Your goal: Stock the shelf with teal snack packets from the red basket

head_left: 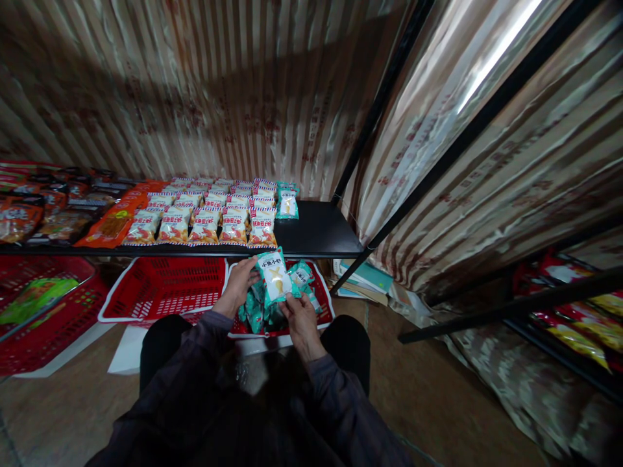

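Observation:
A teal-and-white snack bag (274, 275) is held between my two hands, above a red basket (327, 299) with a white rim. My left hand (237, 285) grips the bag's upper left edge, fingers curled behind it. At the bag's bottom edge, my right hand (302, 323) pinches it with thumb and fingers. More teal snack bags (254, 310) lie in the basket under my hands, partly hidden by the held bag. One matching teal bag (288, 201) stands on the black shelf (318, 230), beside rows of white-and-red snack bags (204, 224).
Orange and dark snack packs (63, 204) fill the shelf's left side. A second red basket (165, 288) and another with green packs (36, 301) sit at left. Black shelf posts (384, 104) rise at right, near books (365, 277) on the floor. Another shelf (559, 363) holds red-yellow packs.

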The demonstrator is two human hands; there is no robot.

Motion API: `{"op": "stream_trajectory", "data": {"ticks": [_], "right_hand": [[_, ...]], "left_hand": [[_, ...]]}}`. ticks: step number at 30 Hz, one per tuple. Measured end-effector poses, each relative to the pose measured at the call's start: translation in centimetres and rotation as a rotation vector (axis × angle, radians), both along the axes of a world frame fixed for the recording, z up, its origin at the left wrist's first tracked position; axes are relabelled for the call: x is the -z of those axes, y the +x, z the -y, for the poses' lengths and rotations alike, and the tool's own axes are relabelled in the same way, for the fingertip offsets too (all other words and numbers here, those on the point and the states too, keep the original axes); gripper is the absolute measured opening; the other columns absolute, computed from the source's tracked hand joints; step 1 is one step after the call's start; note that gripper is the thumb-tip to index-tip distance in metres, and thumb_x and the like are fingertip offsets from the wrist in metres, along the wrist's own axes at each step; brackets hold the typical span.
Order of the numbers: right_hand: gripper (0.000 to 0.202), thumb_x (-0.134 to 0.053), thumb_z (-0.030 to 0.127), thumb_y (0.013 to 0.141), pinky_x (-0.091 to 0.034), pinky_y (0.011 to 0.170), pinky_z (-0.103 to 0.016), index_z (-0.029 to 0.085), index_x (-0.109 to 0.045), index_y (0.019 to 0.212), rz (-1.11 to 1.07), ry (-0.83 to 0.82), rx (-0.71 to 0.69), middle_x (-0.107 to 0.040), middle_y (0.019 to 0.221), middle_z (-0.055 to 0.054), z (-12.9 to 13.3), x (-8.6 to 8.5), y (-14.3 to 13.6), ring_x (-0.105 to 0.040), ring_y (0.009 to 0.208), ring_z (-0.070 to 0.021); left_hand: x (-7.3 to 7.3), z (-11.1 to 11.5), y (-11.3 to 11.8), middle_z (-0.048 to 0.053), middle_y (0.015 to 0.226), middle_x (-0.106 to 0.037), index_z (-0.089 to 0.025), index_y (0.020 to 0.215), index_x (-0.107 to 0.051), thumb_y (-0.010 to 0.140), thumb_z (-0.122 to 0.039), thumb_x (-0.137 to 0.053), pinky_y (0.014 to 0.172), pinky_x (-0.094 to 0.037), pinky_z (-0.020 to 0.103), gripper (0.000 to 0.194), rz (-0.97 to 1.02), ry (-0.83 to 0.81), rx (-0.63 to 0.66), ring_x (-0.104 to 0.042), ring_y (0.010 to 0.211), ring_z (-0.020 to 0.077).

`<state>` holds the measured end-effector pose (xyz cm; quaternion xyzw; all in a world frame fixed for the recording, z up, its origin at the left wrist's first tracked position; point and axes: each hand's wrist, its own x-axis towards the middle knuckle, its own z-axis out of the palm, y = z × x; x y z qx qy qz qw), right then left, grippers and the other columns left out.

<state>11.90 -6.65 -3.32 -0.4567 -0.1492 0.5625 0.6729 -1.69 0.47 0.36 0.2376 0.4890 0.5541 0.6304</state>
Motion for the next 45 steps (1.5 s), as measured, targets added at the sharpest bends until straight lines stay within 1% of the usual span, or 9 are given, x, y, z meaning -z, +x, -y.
{"op": "stream_trajectory", "data": {"ticks": [6,10,14,20,24,27,31,40,45], "right_hand": [[0.039,-0.083,0.030,0.048,-0.053,0.062,-0.024,0.021,-0.055,0.075,-0.017,0.008,0.040,-0.062,0.070,0.005,-0.2,0.0,0.0,-0.059,0.065,-0.0097],[0.037,-0.081,0.033,0.053,-0.052,0.064,-0.025,0.021,-0.056,0.077,0.087,0.048,0.014,-0.061,0.069,0.005,0.0,0.0,-0.3,-0.058,0.064,-0.0100],[0.033,-0.074,0.038,0.063,-0.050,0.065,-0.027,0.020,-0.056,0.084,0.326,0.106,-0.051,-0.062,0.074,0.003,0.2,0.5,-0.1,-0.058,0.065,-0.0122],[0.015,-0.059,0.034,0.078,-0.044,0.064,-0.026,0.020,-0.057,0.081,0.924,0.283,-0.052,-0.057,0.073,0.002,0.6,0.4,0.7,-0.053,0.067,-0.0136],[0.013,-0.050,0.023,0.085,-0.045,0.075,-0.030,0.021,-0.062,0.090,1.214,0.462,-0.043,-0.061,0.085,-0.004,0.9,-0.5,0.7,-0.057,0.082,-0.0173],[0.023,-0.047,0.016,0.087,-0.045,0.075,-0.030,0.023,-0.065,0.098,1.355,0.559,-0.076,-0.061,0.086,-0.005,1.0,-0.8,0.7,-0.057,0.083,-0.0174],[0.028,-0.045,0.012,0.088,-0.046,0.073,-0.030,0.025,-0.069,0.097,1.481,0.626,-0.081,-0.060,0.085,-0.005,1.1,-0.5,0.9,-0.056,0.082,-0.0174],[0.035,-0.045,0.002,0.083,-0.044,0.071,-0.032,0.024,-0.071,0.095,1.619,0.774,-0.133,-0.062,0.085,-0.006,1.2,-0.4,1.1,-0.051,0.082,-0.0195],[0.038,-0.046,-0.001,0.079,-0.043,0.072,-0.031,0.025,-0.071,0.093,1.633,0.762,-0.159,-0.063,0.085,-0.004,1.3,0.0,1.2,-0.050,0.083,-0.0190]], "left_hand": [[0.2,1.5,0.8,0.003,0.087,-0.066,-0.018,0.086,-0.061,0.050,-0.039,-0.083,0.065,-0.045,0.025,0.046,0.000,-0.038,0.171,-0.060,0.072,0.0132],[0.7,1.6,1.2,0.005,0.089,-0.066,-0.017,0.090,-0.061,0.056,-0.037,-0.079,0.064,-0.044,0.026,0.043,-0.058,-0.060,0.108,-0.061,0.076,0.0158],[1.1,1.3,1.5,0.004,0.083,-0.065,-0.017,0.097,-0.058,0.061,-0.031,-0.073,0.065,-0.044,0.026,0.042,-0.084,-0.056,0.040,-0.061,0.071,0.0146],[0.7,1.1,1.5,0.001,0.080,-0.064,-0.019,0.092,-0.063,0.060,-0.019,-0.066,0.062,-0.043,0.024,0.032,-0.227,0.182,-0.043,-0.057,0.066,0.0115],[0.1,1.3,1.4,0.005,0.086,-0.066,-0.018,0.081,-0.066,0.060,-0.026,-0.066,0.068,-0.046,0.026,0.022,-0.190,0.166,0.035,-0.059,0.074,0.0147],[-0.1,1.6,1.3,0.008,0.097,-0.066,-0.016,0.083,-0.068,0.061,-0.035,-0.068,0.077,-0.047,0.031,0.029,-0.061,0.128,0.109,-0.061,0.086,0.0186],[0.0,1.8,1.3,0.010,0.096,-0.067,-0.016,0.081,-0.067,0.057,-0.040,-0.072,0.077,-0.047,0.031,0.034,0.044,0.083,0.115,-0.061,0.086,0.0188],[-0.2,2.0,1.5,0.004,0.085,-0.066,-0.018,0.083,-0.062,0.059,-0.048,-0.074,0.063,-0.041,0.023,0.040,-0.035,0.074,0.104,-0.059,0.077,0.0149],[-0.2,2.0,1.4,0.001,0.072,-0.063,-0.019,0.077,-0.058,0.059,-0.050,-0.073,0.059,-0.039,0.023,0.039,-0.075,0.056,0.090,-0.059,0.068,0.0135]]}}
